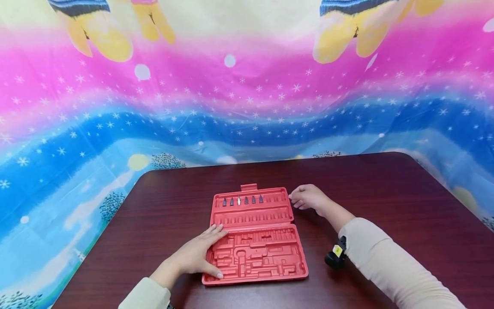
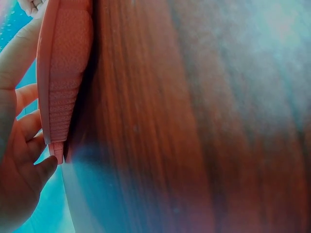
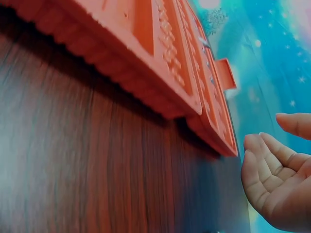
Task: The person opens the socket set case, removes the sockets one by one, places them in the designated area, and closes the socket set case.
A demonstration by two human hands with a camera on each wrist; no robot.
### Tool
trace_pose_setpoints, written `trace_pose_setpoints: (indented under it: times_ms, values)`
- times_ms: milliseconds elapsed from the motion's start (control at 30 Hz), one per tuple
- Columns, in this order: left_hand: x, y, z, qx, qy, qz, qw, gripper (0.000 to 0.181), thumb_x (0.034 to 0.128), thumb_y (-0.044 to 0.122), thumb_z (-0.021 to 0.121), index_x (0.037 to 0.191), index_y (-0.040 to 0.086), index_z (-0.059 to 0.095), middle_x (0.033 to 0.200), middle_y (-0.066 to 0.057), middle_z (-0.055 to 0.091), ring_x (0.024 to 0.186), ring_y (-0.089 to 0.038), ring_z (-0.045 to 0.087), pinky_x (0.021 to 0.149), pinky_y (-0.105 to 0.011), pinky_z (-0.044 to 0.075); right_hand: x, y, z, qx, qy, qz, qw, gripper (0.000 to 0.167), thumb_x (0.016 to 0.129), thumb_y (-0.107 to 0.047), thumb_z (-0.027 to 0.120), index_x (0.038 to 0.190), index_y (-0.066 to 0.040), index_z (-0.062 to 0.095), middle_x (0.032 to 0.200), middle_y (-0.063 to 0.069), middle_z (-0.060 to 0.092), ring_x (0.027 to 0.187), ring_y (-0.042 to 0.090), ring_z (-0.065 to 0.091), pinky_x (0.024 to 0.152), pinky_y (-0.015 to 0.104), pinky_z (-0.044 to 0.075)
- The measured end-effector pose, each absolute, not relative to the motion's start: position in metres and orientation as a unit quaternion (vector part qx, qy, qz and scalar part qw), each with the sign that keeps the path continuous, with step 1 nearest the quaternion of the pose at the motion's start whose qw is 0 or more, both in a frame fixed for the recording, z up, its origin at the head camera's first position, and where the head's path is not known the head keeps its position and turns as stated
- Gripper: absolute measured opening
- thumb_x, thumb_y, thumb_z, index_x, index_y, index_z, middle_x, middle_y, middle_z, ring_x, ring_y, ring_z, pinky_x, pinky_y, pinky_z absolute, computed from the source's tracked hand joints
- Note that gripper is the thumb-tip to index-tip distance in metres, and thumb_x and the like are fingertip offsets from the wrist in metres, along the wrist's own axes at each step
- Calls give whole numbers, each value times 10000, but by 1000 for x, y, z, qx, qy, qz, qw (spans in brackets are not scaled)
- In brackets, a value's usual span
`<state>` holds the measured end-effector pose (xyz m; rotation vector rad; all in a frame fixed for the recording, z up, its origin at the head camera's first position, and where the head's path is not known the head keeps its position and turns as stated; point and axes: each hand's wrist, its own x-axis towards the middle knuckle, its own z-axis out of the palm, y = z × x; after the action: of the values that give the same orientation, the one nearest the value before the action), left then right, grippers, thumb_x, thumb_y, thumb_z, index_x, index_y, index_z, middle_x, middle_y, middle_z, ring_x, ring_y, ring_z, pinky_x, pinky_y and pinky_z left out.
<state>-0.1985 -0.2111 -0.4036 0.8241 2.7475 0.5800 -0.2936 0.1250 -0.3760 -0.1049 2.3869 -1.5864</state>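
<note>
A red plastic tool case [image 1: 266, 280] lies unfolded on the table, its two halves joined across the middle. Several dark screwdriver bits [image 1: 246, 200] and one shinier bit [image 1: 239, 201] stand in a row in the far half. Moulded recesses of many shapes fill the near half. My left hand [image 1: 197, 253] rests on the case's left edge, fingers extended and thumb spread over the near half. Beside the far half's right edge is my right hand [image 1: 310, 198]. In the right wrist view its fingers [image 3: 265, 170] bend loosely, thumb apart, with nothing between them.
The dark wooden table [image 1: 386, 193] has rounded far corners. Behind it hangs a colourful patterned cloth [image 1: 247, 94]. A small black device with a yellow label [image 1: 337, 252] is strapped at the right wrist. At the case's far edge a red latch tab [image 1: 248, 187] sticks up.
</note>
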Motion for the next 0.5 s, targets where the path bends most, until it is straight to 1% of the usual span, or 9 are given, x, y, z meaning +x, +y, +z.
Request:
trace_pose_setpoints:
  times_ms: [167,367,500]
  values:
    - [-198,-211,-404,276,933,201,112,1004,521,639,659,1343,173,322,1401,-59,229,1284,-242,124,935,-475,264,-298,115,-379,-37,815,-559,148,290,841,-150,530,1004,89,535,883,192,591,764,237,582,697,348,474]
    - [-199,-212,-404,274,934,200,112,1007,523,642,655,1344,166,320,1404,-53,223,1286,-241,116,937,-472,263,-307,101,-379,-38,808,-567,156,271,841,-143,528,990,83,539,883,195,590,738,211,578,694,349,475]
    - [-199,-212,-405,275,934,200,110,1006,523,644,653,1344,166,320,1403,-55,225,1286,-242,118,935,-472,266,-312,91,-379,-36,807,-568,158,263,841,-137,525,992,78,541,897,202,592,750,220,584,696,350,475]
